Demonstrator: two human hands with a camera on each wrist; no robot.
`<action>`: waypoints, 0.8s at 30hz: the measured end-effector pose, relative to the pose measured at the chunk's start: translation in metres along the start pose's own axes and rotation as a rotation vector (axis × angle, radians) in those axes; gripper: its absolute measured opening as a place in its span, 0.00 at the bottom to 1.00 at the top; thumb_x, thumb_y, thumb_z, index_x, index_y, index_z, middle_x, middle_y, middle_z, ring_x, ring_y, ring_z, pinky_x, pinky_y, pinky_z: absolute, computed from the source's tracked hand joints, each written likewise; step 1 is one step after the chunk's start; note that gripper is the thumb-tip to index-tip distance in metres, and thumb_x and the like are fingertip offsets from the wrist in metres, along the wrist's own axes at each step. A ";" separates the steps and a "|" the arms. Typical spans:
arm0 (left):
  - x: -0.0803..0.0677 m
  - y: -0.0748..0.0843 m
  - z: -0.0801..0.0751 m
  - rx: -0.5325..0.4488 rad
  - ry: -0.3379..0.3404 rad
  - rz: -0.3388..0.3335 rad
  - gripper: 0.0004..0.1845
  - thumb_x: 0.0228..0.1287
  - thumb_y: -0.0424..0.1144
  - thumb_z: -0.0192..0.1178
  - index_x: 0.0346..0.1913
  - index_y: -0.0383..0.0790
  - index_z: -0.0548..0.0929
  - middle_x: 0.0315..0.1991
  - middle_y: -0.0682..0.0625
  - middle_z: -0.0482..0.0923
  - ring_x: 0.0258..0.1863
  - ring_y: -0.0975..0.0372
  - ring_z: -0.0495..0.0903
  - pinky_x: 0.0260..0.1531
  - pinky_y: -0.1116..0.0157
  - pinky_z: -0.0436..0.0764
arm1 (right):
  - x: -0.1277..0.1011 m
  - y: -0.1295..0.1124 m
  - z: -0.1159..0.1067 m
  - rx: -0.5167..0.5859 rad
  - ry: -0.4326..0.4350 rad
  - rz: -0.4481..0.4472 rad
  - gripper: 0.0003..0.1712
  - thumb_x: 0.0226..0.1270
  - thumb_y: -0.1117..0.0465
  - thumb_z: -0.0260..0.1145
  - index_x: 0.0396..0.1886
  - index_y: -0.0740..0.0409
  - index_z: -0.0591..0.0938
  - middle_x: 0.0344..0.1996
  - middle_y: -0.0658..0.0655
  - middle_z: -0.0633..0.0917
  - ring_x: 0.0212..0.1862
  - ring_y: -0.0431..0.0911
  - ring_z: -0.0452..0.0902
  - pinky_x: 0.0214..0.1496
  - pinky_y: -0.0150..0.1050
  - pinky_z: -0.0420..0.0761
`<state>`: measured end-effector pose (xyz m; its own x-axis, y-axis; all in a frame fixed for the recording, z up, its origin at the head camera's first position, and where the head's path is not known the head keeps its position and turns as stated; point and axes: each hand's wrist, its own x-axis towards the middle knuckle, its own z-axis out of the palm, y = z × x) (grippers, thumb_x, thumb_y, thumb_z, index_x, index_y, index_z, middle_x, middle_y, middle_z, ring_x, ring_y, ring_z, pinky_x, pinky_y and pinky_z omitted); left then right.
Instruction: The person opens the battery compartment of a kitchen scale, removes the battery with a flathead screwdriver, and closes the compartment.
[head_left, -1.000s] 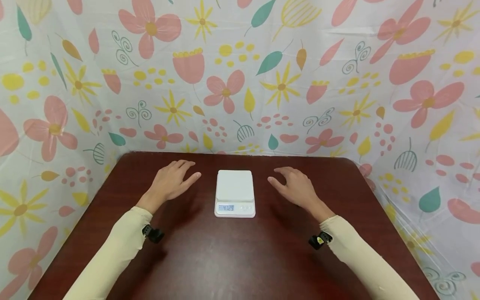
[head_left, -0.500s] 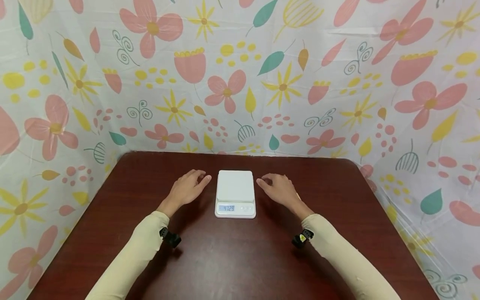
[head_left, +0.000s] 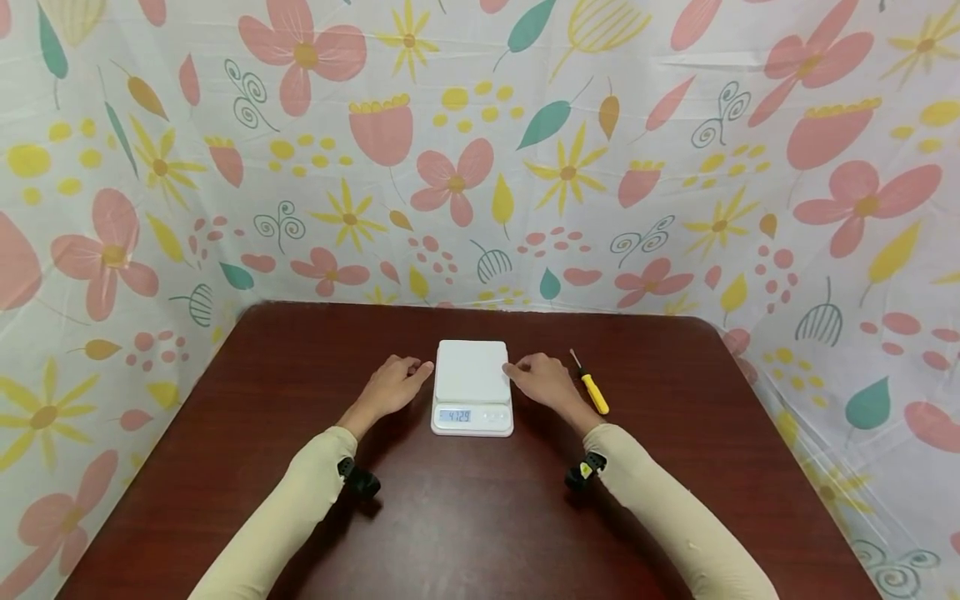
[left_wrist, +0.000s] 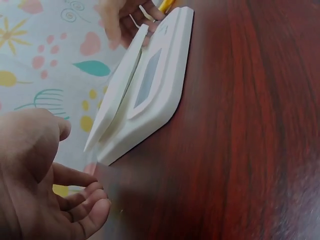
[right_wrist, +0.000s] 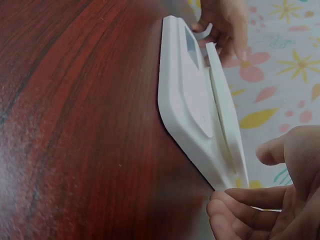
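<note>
Head view bright | soft sheen on tabletop | shadows beneath sleeves | wrist views dimmer

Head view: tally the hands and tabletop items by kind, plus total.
Hands: 2 (left hand, right hand)
Digital scale: 1
Screwdriver: 1
Total: 4

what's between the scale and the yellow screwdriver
The right hand lies between the white scale and the yellow-handled screwdriver; the head view shows this.

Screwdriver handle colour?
The screwdriver handle is mostly yellow, black at its far end; clearest in the head view.
</note>
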<state>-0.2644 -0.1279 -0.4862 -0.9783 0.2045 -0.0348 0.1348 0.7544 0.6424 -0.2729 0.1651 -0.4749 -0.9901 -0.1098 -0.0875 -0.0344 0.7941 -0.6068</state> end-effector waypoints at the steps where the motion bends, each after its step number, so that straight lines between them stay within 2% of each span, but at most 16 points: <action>1: 0.000 0.001 0.002 -0.007 -0.008 -0.003 0.35 0.80 0.59 0.46 0.70 0.30 0.73 0.61 0.35 0.75 0.62 0.45 0.73 0.62 0.44 0.76 | 0.001 0.000 0.002 -0.002 -0.004 0.010 0.28 0.74 0.40 0.61 0.53 0.59 0.88 0.32 0.53 0.87 0.33 0.47 0.79 0.34 0.40 0.78; 8: 0.002 0.002 0.015 -0.014 -0.065 0.000 0.38 0.80 0.60 0.43 0.72 0.28 0.70 0.70 0.31 0.67 0.71 0.42 0.64 0.70 0.42 0.69 | 0.004 0.001 0.008 0.009 -0.011 0.061 0.28 0.74 0.40 0.61 0.49 0.60 0.89 0.21 0.53 0.83 0.28 0.47 0.77 0.29 0.38 0.75; 10: 0.002 0.003 0.017 -0.025 -0.067 0.005 0.38 0.81 0.59 0.43 0.72 0.27 0.70 0.71 0.30 0.65 0.72 0.41 0.63 0.71 0.42 0.68 | 0.005 0.001 0.009 0.022 -0.014 0.068 0.27 0.74 0.41 0.61 0.47 0.60 0.89 0.20 0.53 0.82 0.27 0.47 0.77 0.28 0.37 0.74; 14: 0.001 0.006 0.019 -0.034 -0.068 0.010 0.37 0.82 0.58 0.43 0.72 0.26 0.69 0.69 0.29 0.65 0.69 0.41 0.66 0.68 0.42 0.70 | 0.005 0.000 0.009 0.030 -0.024 0.077 0.27 0.74 0.41 0.60 0.35 0.60 0.89 0.17 0.53 0.80 0.23 0.46 0.75 0.22 0.35 0.70; 16: 0.001 0.008 0.021 -0.032 -0.059 0.009 0.35 0.82 0.56 0.43 0.71 0.26 0.71 0.68 0.29 0.67 0.68 0.42 0.66 0.67 0.42 0.71 | 0.005 0.000 0.009 0.032 -0.026 0.073 0.27 0.74 0.42 0.61 0.32 0.60 0.89 0.15 0.53 0.78 0.21 0.46 0.73 0.21 0.34 0.68; 21: 0.005 0.011 0.026 -0.049 -0.024 0.016 0.28 0.83 0.50 0.43 0.67 0.32 0.78 0.64 0.35 0.76 0.70 0.45 0.64 0.68 0.44 0.70 | 0.003 -0.001 0.011 0.047 -0.025 0.064 0.23 0.73 0.44 0.63 0.41 0.60 0.90 0.15 0.53 0.79 0.22 0.45 0.74 0.22 0.34 0.70; 24: 0.006 0.012 0.029 -0.073 -0.006 0.020 0.24 0.83 0.47 0.44 0.62 0.35 0.83 0.61 0.37 0.79 0.71 0.45 0.64 0.68 0.44 0.71 | 0.002 0.000 0.011 0.078 -0.037 0.078 0.22 0.73 0.46 0.63 0.43 0.60 0.90 0.17 0.54 0.82 0.22 0.45 0.75 0.21 0.33 0.71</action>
<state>-0.2645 -0.0994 -0.5005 -0.9745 0.2230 -0.0263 0.1419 0.7026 0.6973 -0.2738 0.1582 -0.4842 -0.9836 -0.0724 -0.1653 0.0549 0.7524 -0.6564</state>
